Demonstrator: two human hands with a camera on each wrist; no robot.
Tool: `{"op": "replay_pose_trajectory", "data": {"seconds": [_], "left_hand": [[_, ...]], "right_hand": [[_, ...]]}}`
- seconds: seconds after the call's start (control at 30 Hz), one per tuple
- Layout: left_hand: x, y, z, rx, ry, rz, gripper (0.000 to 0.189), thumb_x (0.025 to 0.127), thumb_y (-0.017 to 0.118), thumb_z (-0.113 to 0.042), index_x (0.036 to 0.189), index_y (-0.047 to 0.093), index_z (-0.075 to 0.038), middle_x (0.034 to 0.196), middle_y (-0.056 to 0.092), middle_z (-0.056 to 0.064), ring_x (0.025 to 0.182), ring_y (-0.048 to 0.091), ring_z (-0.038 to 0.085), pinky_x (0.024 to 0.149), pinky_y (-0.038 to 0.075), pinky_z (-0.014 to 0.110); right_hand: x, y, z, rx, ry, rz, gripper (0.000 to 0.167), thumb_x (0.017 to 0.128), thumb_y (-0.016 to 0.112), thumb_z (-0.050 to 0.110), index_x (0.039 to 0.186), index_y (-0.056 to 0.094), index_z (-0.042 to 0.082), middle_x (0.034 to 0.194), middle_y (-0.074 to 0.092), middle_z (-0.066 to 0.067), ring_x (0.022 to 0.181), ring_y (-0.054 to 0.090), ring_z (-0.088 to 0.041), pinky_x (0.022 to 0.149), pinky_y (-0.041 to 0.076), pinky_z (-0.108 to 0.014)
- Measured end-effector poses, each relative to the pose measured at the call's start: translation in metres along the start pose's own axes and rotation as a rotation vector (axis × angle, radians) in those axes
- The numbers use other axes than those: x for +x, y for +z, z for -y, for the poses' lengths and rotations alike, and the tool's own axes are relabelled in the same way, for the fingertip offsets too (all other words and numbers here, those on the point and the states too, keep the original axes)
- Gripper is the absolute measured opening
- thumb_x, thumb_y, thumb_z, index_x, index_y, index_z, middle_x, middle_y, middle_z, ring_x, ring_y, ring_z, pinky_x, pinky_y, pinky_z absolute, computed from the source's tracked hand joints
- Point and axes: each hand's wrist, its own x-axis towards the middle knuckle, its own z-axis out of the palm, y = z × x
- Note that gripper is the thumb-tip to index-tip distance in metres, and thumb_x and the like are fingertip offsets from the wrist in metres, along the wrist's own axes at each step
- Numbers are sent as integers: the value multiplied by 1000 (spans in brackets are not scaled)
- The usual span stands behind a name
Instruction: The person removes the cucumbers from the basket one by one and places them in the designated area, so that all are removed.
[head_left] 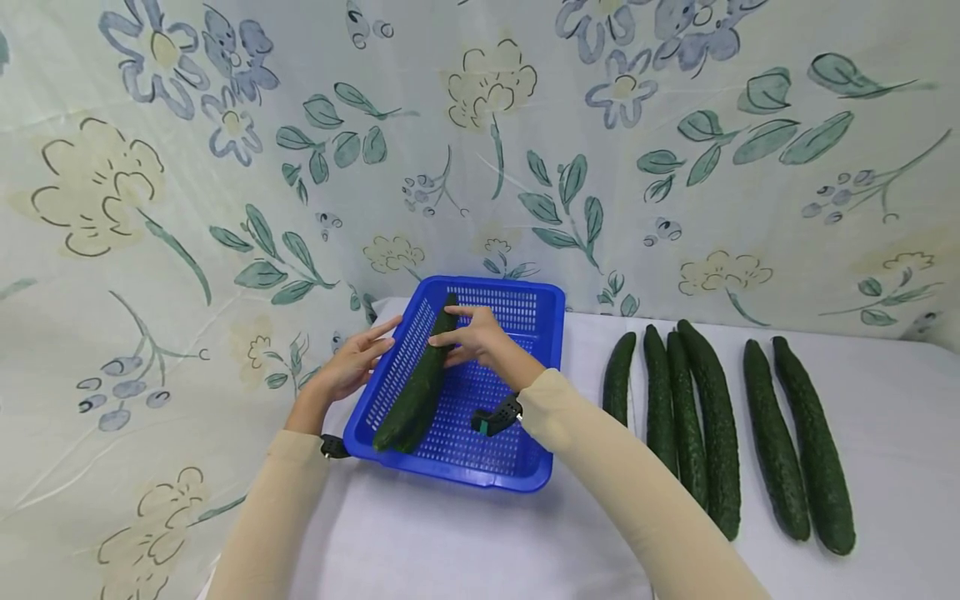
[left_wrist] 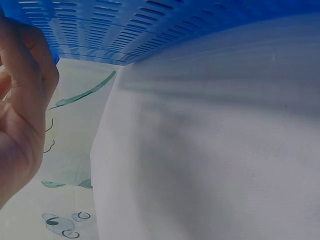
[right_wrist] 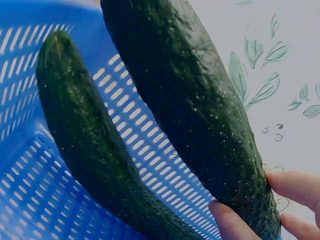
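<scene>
Inside the blue plastic basket (head_left: 486, 477) my right hand (head_left: 480, 337) pinches a dark green cucumber (head_left: 411, 392) near its far end, thumb on one side and fingers on the other. The right wrist view shows this cucumber, bumpy and slanting, above a second cucumber (right_wrist: 90, 130) that lies along the perforated wall. From the head, the held one partly covers the second. My left hand (head_left: 352, 362) is at the basket's left side, its fingers extended and touching the rim from outside. In the left wrist view its palm shows beside the basket wall.
Right of the basket several cucumbers (head_left: 716, 425) lie lengthwise on the white-covered table (head_left: 900, 450); the right forearm partly hides some. Two more cucumbers (head_left: 813, 450) lie farther right. A flowered cloth (head_left: 450, 167) hangs behind and at the left.
</scene>
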Motion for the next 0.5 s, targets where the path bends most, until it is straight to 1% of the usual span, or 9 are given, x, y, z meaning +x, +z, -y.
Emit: {"op": "replay_pose_trajectory", "data": {"seconds": [0.1, 0.27, 0.5], "left_hand": [[0, 0, 0, 4, 2, -3, 53, 109, 43, -22, 159, 28, -20, 137, 57, 19, 100, 70, 24, 76, 59, 41], [-1, 0, 1, -2, 2, -4, 53, 109, 44, -21, 159, 28, -19, 135, 58, 18, 98, 70, 24, 75, 60, 41], [-1, 0, 0, -8, 7, 0, 52, 109, 43, -22, 159, 29, -20, 134, 59, 17, 97, 70, 24, 74, 60, 40]], "right_hand": [[-4, -3, 3, 11, -4, 5, 75, 80, 78, -11, 146, 51, 11, 138, 50, -28, 97, 66, -51, 75, 59, -49], [-10, -6, 7, 21, -2, 24, 75, 80, 77, -11, 146, 51, 12, 140, 47, -27, 98, 66, -51, 74, 59, -48], [-19, -15, 13, 24, -6, 43, 74, 82, 78, -7, 147, 51, 15, 130, 57, -25, 93, 69, -44, 77, 58, -48]]}}
